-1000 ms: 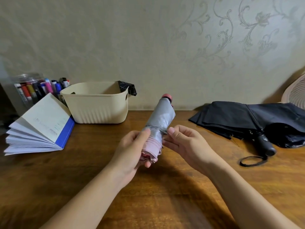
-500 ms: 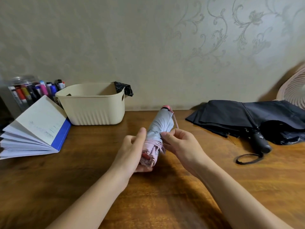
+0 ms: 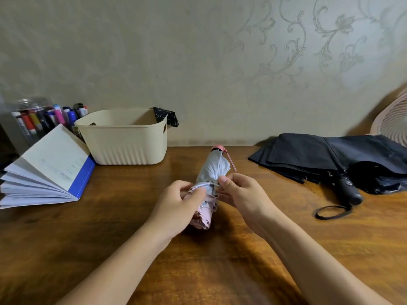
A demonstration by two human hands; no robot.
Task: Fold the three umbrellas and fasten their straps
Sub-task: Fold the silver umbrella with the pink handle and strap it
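A small folded umbrella, silver-grey with pink lower edge and a pink tip, lies tilted at the table's middle. My left hand is wrapped around its lower pink part. My right hand pinches the fabric at its waist, where a thin pink strap hangs loose near the tip. A black umbrella lies collapsed but loose at the right, its black handle and wrist loop pointing toward me. A dark checked fabric hangs over the basket's far corner.
A cream plastic basket stands at the back left. An open blue-covered notebook and a jar of markers are at the far left. A pink fan shows at the right edge. The wooden table meets a wall behind.
The small umbrella has been lowered from upright toward the table. My right hand has shifted its pinch on the waist, and the pink strap now hangs free near the tip.
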